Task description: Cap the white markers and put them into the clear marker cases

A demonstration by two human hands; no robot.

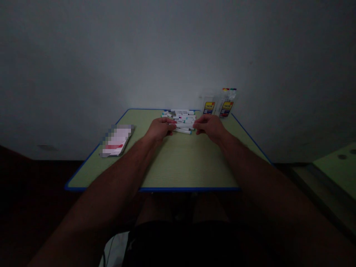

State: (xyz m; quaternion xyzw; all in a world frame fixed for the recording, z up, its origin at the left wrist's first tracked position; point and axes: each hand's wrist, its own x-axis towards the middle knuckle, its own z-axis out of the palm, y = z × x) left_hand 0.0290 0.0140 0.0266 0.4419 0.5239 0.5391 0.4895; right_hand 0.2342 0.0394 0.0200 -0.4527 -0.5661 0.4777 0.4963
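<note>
Two clear plastic marker cases (209,99) stand against the wall, right of the frame's upper centre, each with a yellow, red and blue label (209,108); the lettering is too small and dim to read. In the right-hand one, several markers (229,89) with orange, red, green and purple ends show at the top; how many the case holds cannot be made out.

At the centre of the frame, a pile of white markers (183,118) lies near the far edge of the green, blue-edged counter (189,159). Teal, green and magenta marks show on some, but any print on the barrels is illegible. Several overlap, so no sure count is possible.

One white marker (184,125) spans the gap between the hands at the near side of the pile. The left hand (164,127) has its grip nearly closed, thumb and fingers pinching the marker's left end. The right hand (206,125) has its fingertips drawn together at the right end; whether they press on it cannot be told.

Left of centre lies a booklet or stack of paper (118,141), its cover pixelated, with a red band visible. Dark shadow hides most of what is under the counter, and a second green surface (338,163) is cut off at the right edge.
</note>
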